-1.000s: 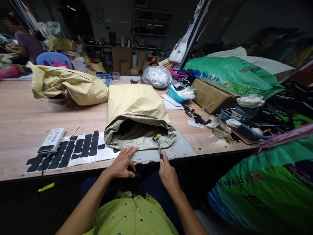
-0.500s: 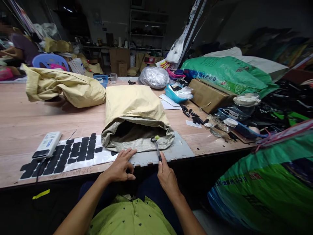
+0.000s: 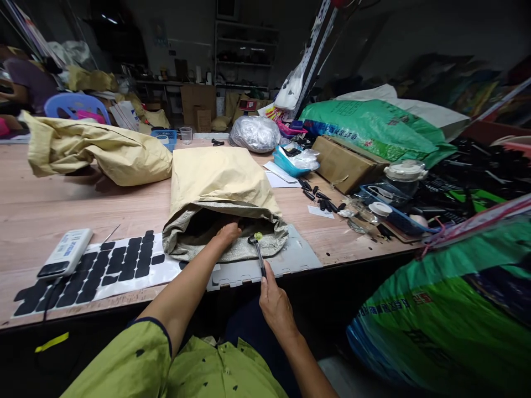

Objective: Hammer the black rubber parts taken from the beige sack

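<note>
A beige woven sack lies on the table with its grey-lined mouth facing me. My left hand reaches into that mouth; its fingers are hidden in the dark inside. Closed round a black handle, my right hand holds a slim hand tool with a metal shaft and a dark curved end. That end rests at the right of the sack's lower lip, beside a small yellow-green round piece. Under the sack's front edge lies a grey flat sheet.
To the left are a sheet of black stickers, a white box-shaped device with a cable and another beige sack. Black parts, a cardboard box and a lidded jar stand right. A green bag bulges at near right.
My left hand has moved from the table edge forward into the sack's mouth. The right hand keeps the tool at about the same spot. The view has shifted slightly.
</note>
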The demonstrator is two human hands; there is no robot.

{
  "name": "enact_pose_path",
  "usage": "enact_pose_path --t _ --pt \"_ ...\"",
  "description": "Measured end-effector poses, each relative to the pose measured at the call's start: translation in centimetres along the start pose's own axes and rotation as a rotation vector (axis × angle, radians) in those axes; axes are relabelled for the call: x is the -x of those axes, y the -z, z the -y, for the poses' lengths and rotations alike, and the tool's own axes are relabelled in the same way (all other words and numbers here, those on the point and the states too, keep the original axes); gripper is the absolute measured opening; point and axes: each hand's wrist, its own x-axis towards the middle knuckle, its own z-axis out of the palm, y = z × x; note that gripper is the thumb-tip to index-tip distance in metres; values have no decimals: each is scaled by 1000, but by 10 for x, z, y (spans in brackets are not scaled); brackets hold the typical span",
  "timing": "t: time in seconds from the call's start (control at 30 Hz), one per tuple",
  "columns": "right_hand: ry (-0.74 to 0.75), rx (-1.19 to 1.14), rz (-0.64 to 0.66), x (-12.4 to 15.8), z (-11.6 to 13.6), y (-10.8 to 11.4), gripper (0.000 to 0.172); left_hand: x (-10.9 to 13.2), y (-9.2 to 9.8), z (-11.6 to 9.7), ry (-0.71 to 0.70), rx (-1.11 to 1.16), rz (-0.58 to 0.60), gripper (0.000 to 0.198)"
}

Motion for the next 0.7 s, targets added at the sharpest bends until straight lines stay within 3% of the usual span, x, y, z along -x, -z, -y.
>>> enact_pose_path --t 0.2,0.47,0.57,0.7 --pt "10 -38 -16 0 0 -1 57 16 3 7 -11 -53 -7 33" --pt "7 -28 -17 1 3 2 56 80 10 39 -232 -50 -180 19" --pt "-6 -35 -18 1 4 3 56 94 4 50 -203 -48 -194 19" --pt "-14 -83 -21 -1 0 1 56 95 0 55 -167 -40 -198 22"
